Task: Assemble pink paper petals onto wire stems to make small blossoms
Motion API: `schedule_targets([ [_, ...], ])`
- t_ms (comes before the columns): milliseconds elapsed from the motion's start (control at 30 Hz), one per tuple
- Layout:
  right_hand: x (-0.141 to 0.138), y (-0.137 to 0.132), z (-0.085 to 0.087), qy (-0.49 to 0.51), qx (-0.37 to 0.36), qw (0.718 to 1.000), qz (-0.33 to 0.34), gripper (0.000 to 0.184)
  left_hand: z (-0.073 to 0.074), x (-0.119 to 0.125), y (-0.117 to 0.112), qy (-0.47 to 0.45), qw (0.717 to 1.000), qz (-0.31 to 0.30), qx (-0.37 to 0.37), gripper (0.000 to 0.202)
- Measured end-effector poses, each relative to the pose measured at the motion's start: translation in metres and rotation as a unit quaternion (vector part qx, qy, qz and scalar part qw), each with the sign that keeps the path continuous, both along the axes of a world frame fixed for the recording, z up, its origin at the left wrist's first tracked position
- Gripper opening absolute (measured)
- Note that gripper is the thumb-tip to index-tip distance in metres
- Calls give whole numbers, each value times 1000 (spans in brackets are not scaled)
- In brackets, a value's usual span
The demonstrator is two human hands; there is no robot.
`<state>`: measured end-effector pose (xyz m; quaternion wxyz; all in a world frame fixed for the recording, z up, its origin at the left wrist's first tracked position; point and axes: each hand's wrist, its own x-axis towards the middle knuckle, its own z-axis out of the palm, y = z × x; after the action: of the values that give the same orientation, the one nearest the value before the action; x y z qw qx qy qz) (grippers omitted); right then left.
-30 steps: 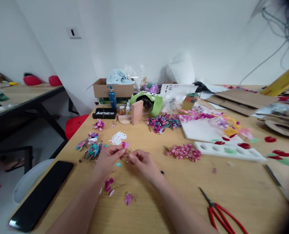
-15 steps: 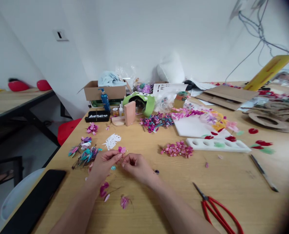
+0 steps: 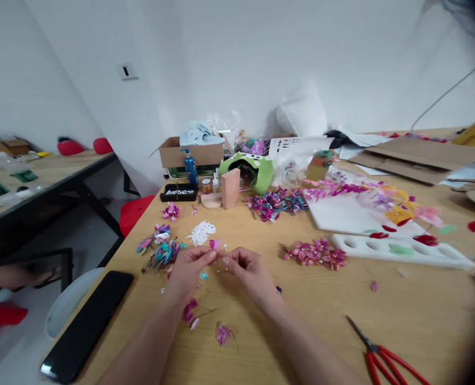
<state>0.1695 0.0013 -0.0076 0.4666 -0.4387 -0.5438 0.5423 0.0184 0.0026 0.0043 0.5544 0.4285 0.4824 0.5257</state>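
Note:
My left hand (image 3: 189,266) pinches a small pink petal flower (image 3: 215,244) between thumb and fingertips, above the wooden table. Close beside it, my right hand (image 3: 248,271) has thumb and forefinger pressed together; what lies between them is too fine to make out. Tiny white beads (image 3: 225,247) show near the fingertips. Left of my hands is a bunch of teal and purple petals (image 3: 167,251), with a pile of white strips (image 3: 202,232) behind. A turquoise petal (image 3: 203,276) lies below the fingers. Nearer me rest a magenta petal piece (image 3: 189,310) and a loose pink flower (image 3: 222,335).
Red-handled scissors (image 3: 375,347) lie at front right, a black phone (image 3: 87,326) along the left edge. Pink flower bunches (image 3: 315,253) and a white palette with round wells (image 3: 405,251) sit to the right. A cardboard box (image 3: 193,155) and blue pump bottle (image 3: 189,167) stand behind.
The whole scene has shifted to the right in view as my head turned left. My hands stay together at the pink petal flower, the left still pinching it.

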Motion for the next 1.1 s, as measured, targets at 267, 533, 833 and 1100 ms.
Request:
schedule_targets([
  [267, -6, -3, -4, -22, 10, 1000, -15, 28, -7, 5, -2, -16, 999, -39, -3, 15],
  [533, -7, -7, -4, -112, 73, 990, -34, 20, -7, 7, -2, -55, 998, -38, -20, 19],
  [833, -6, -8, -9, -167, 104, 980, -26, 20, -7, 8, -3, -48, 997, -49, -15, 15],
  [1100, -6, -7, -9, -168, 111, 979, -19, 20, -9, 6, -1, -18, 998, -59, 15, 12],
])
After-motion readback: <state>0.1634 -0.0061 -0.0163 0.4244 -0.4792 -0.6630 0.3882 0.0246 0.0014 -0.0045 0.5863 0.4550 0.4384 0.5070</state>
